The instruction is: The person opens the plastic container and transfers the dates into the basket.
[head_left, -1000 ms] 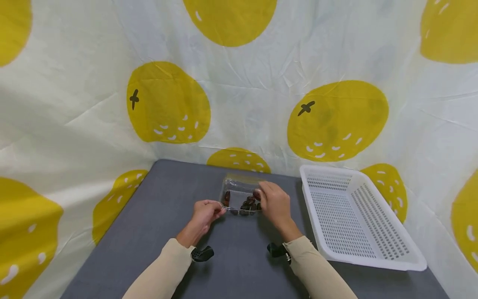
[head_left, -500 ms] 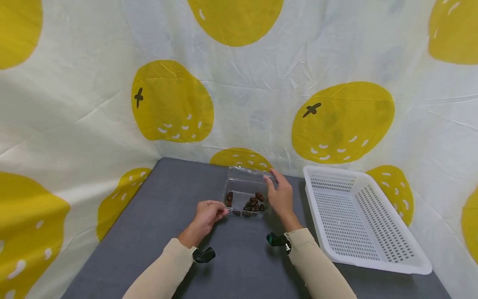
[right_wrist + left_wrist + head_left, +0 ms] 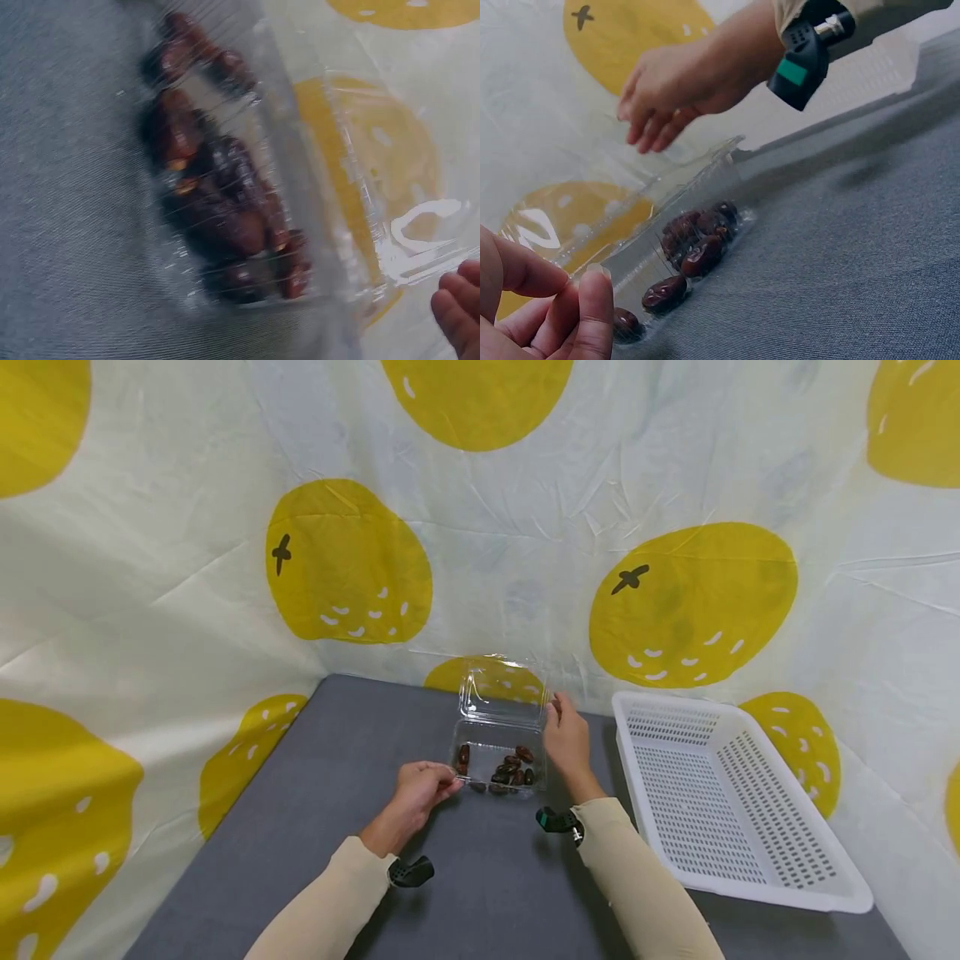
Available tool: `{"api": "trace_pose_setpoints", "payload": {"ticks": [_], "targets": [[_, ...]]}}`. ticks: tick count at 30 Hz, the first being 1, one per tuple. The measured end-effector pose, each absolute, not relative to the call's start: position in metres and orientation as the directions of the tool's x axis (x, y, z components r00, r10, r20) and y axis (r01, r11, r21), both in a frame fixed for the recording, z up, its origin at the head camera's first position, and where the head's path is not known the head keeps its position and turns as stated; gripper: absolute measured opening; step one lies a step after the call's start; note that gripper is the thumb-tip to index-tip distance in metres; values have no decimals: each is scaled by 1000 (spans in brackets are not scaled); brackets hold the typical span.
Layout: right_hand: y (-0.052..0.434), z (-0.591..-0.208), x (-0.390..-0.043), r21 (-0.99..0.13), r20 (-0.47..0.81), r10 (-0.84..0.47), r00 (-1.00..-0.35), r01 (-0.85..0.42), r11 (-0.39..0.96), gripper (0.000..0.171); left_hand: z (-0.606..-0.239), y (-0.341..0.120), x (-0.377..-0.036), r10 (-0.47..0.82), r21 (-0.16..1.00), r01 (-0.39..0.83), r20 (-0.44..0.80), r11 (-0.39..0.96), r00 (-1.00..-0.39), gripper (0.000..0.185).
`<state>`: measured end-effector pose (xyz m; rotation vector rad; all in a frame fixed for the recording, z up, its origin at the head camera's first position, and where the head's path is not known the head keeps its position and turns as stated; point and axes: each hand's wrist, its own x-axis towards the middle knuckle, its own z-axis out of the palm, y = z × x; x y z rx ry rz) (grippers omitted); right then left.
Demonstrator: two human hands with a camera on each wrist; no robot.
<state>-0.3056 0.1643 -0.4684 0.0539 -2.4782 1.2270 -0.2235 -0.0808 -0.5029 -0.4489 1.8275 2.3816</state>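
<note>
This looks like a staged recording booth rather than a lived-in room. A cloth backdrop [image 3: 525,552] (cream, printed with big yellow fruit) walls in a grey desk [image 3: 315,810] on three sides.

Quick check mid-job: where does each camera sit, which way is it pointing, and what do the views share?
Head: above, facing forward and down at the clear box; both forearms, left hand, right hand show.
Left wrist: low, facing across the table; left fingertips show.
Right wrist: close over the box; right fingertips show.
Shared: the dates.
</note>
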Motion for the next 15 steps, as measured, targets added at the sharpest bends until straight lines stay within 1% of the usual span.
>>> {"api": "trace_pose_setpoints", "payload": {"ticks": [5, 15], "targets": [[166, -480, -304, -725, 277, 95, -956, -143, 674, 38, -503, -79, -223, -83, 925, -269, -301, -267, -950, 23], [163, -484, -296, -723, 226, 8, -974, -162, 671, 40, -501, -80, -223, -87, 926, -265, -298, -270, -951, 18]]}}
